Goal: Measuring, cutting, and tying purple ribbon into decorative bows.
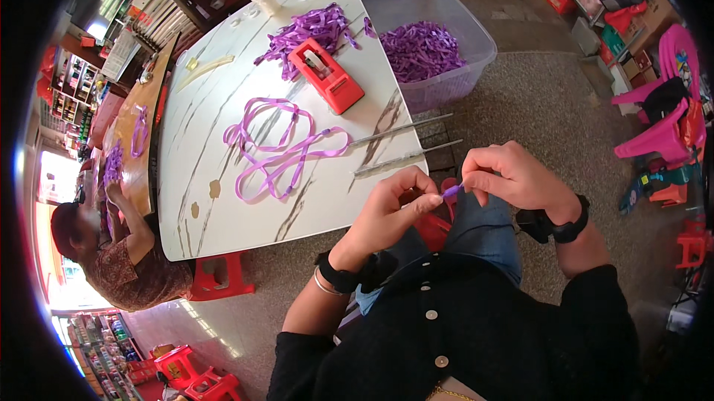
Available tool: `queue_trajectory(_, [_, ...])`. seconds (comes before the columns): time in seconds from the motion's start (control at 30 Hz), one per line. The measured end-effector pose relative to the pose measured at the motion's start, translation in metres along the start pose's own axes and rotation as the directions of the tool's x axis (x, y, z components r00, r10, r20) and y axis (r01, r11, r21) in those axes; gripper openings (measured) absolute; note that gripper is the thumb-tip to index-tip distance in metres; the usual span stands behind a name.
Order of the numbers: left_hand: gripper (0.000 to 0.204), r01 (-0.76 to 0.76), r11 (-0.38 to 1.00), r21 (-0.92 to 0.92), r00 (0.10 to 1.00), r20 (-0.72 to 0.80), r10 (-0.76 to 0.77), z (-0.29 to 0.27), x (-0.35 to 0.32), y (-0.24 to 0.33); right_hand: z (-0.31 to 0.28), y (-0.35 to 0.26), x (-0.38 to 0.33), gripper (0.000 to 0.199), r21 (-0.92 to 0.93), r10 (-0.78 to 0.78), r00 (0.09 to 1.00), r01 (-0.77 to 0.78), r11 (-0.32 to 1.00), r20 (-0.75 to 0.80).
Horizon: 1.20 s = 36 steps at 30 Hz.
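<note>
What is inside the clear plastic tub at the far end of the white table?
The clear plastic tub holds a heap of short purple ribbon pieces, piled toward the table side. The rest of its floor looks bare. Anything beneath the heap is covered and cannot be seen.

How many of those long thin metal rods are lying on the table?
2: both at the marble table's near edge by the hands, one rod above, the other rod just below, tips overhanging. Others may be hidden.
</note>
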<state>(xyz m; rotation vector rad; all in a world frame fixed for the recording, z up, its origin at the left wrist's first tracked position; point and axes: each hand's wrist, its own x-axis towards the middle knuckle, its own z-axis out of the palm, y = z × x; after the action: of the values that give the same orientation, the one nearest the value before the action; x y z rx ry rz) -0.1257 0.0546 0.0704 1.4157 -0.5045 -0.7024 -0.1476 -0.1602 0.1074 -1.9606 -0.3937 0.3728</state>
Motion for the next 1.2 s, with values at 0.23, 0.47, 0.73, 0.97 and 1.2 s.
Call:
queue_trajectory(0.23, [0.023, -0.189, 0.979, -0.073, 0.974, 0.112, 0.196, -0.018, -0.004, -0.006, -0.016, 0.017, -0.009, 0.018, 0.546, 0.068, 0.984, -0.148, 0.825, 0.165])
queue_trajectory(0.47, [0.033, -0.329, 0.889, -0.318, 0.943, -0.061, 0.328, -0.036, -0.019, -0.013, -0.050, 0.054, -0.037, 0.021, 0.701, 0.086, 0.996, -0.069, 0.710, 0.011])
queue_trajectory(0.73, [0.034, -0.403, 0.724, -0.560, 0.904, -0.122, 0.409, -0.050, -0.030, -0.025, -0.061, 0.072, -0.048, 0.023, 0.795, 0.035, 0.986, 0.108, 0.596, -0.161])
queue_trajectory(0.97, [0.034, -0.473, 0.592, -0.653, 0.870, -0.239, 0.431, -0.038, -0.019, -0.018, -0.057, 0.077, -0.042, 0.023, 0.805, 0.062, 0.991, 0.062, 0.589, -0.122])
queue_trajectory(1.2, [0.026, -0.188, 0.886, -0.424, 0.973, 0.041, 0.227, -0.060, -0.035, -0.029, -0.055, 0.067, -0.044, 0.019, 0.850, 0.180, 0.953, 0.119, 0.513, -0.243])
